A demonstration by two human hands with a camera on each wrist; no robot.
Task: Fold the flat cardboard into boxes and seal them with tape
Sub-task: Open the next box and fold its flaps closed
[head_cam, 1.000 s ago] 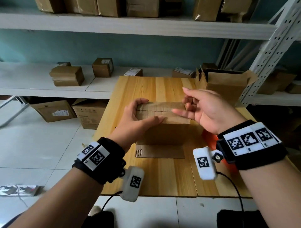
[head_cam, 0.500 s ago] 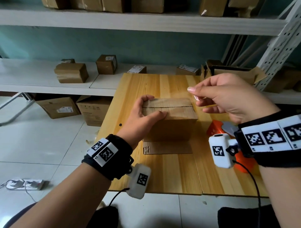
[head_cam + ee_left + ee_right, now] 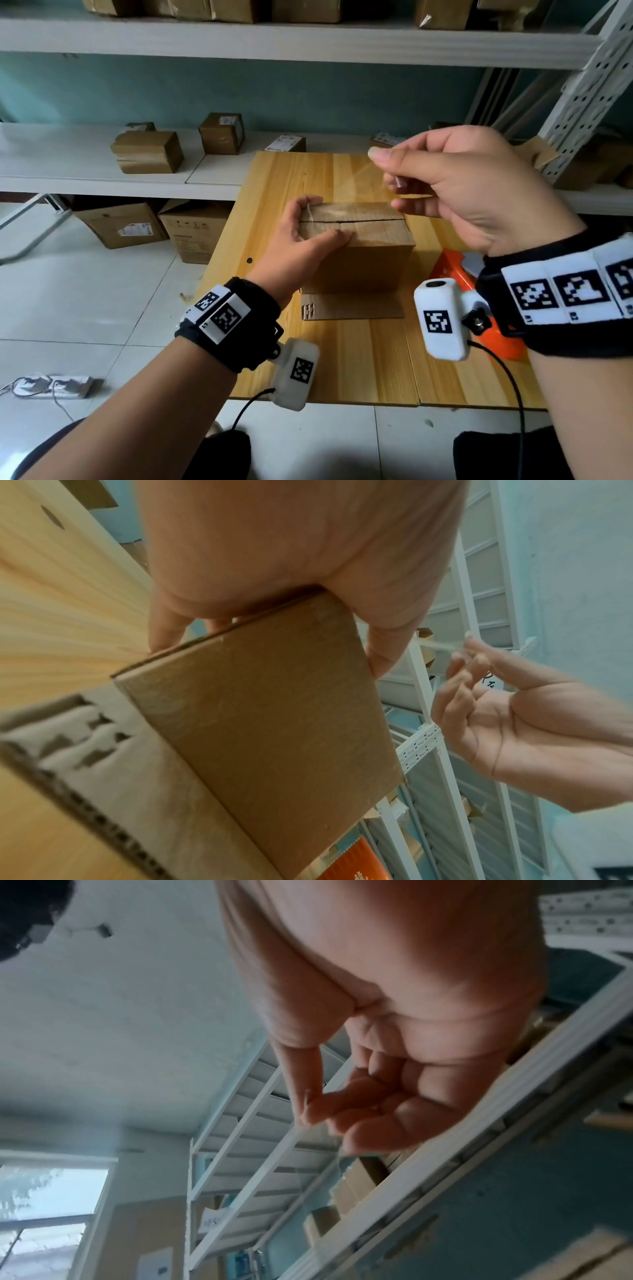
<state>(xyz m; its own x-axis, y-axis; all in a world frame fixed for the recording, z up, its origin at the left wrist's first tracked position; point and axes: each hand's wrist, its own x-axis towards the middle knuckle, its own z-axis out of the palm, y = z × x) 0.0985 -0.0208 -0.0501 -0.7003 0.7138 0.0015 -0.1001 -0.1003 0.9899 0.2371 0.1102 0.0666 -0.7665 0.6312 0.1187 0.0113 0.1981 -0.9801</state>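
A brown cardboard box (image 3: 359, 260) stands on the wooden table (image 3: 342, 363), its top flaps closed along a centre seam, with clear tape on top. One bottom flap (image 3: 352, 306) sticks out flat toward me. My left hand (image 3: 308, 226) grips the box's top left end, thumb on the near flap and fingers over the far edge; the left wrist view shows the box side (image 3: 274, 710). Above the box's right end, my right hand (image 3: 390, 174) pinches a thin strip of clear tape (image 3: 411, 192). Whether the strip still joins the box I cannot tell. An orange tape dispenser (image 3: 448, 270) lies half hidden behind my right wrist.
An open cardboard box (image 3: 541, 154) sits at the table's back right beside a white perforated rack post (image 3: 582, 92). Several small boxes (image 3: 147, 152) rest on the white shelf behind the table. Bigger cartons (image 3: 120, 224) stand on the floor below, and a power strip (image 3: 51, 385) lies on the left.
My right hand has lifted off the box's top and risen up and to the right, its fingers curling to pinch the tape strip. The left hand has kept its grip on the box.
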